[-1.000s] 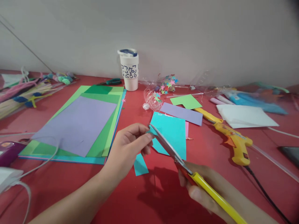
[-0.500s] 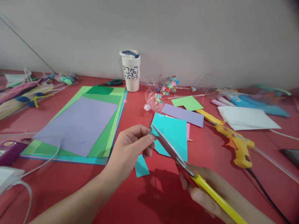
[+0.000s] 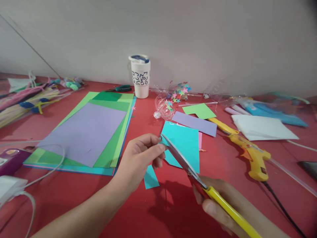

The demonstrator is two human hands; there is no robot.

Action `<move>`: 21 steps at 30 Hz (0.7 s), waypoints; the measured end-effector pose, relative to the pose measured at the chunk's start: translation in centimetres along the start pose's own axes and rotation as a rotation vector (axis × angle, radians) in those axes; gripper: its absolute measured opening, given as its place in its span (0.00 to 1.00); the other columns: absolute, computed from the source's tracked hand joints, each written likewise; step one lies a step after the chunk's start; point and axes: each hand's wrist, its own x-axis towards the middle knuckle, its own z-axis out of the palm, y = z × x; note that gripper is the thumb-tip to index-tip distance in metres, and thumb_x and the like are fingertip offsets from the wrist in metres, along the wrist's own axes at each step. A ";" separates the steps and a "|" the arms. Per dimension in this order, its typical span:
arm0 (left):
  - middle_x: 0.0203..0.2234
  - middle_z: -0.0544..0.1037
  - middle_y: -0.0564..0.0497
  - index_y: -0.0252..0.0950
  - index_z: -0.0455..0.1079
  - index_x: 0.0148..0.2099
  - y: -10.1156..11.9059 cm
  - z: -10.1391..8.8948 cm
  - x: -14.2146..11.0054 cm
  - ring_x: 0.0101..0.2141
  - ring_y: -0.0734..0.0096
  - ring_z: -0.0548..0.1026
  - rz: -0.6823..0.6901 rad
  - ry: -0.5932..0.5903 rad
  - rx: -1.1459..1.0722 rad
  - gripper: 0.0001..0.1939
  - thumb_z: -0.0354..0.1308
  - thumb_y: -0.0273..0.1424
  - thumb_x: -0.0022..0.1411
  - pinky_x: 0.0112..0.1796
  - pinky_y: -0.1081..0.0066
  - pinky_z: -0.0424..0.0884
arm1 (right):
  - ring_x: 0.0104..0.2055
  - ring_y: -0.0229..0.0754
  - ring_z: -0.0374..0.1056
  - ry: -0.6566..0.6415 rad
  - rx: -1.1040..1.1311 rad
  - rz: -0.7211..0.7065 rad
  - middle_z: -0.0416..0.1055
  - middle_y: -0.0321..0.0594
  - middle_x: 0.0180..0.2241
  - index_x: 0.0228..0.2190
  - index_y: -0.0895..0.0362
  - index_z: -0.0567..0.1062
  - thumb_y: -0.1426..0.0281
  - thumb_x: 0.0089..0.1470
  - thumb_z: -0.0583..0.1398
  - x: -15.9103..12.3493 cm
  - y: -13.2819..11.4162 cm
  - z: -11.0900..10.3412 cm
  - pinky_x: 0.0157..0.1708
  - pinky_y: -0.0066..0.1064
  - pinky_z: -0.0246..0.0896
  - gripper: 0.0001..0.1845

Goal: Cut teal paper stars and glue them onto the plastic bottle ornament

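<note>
Between the thumb and fingers of my left hand (image 3: 145, 152) is pinched a small piece of turquoise paper (image 3: 164, 141), mostly covered by the fingers. My right hand (image 3: 218, 200) is wrapped round the handles of a pair of scissors (image 3: 183, 161), with one yellow handle in sight. The scissors' blades point up and left, and their tips are at the small piece. Behind the blades lies a larger turquoise sheet (image 3: 188, 138) with a cut lower-left corner. A turquoise scrap (image 3: 151, 178) rests on the table below my left hand.
Stacked coloured sheets (image 3: 84, 132) lie at left, near white cables (image 3: 31, 205). A white cup (image 3: 142, 77) stands by the wall. Star confetti (image 3: 182, 92) and a purple strip (image 3: 195, 124) lie behind the turquoise sheet. At right are a yellow glue gun (image 3: 255, 158) and white paper (image 3: 264, 127).
The whole view has shifted slightly. Both hands keep nearly the same pose, and a little more of the small turquoise piece shows beside the blades.
</note>
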 end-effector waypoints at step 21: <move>0.17 0.71 0.56 0.34 0.67 0.24 0.4 -0.2 0.1 0.17 0.81 0.67 0.052 0.000 0.070 0.09 0.59 0.30 0.54 0.21 0.78 0.64 | 0.23 0.35 0.42 0.039 -0.041 -0.043 0.46 0.28 0.20 0.22 0.53 0.56 0.35 0.46 0.50 0.4 -0.1 0.0 0.22 0.29 0.36 0.34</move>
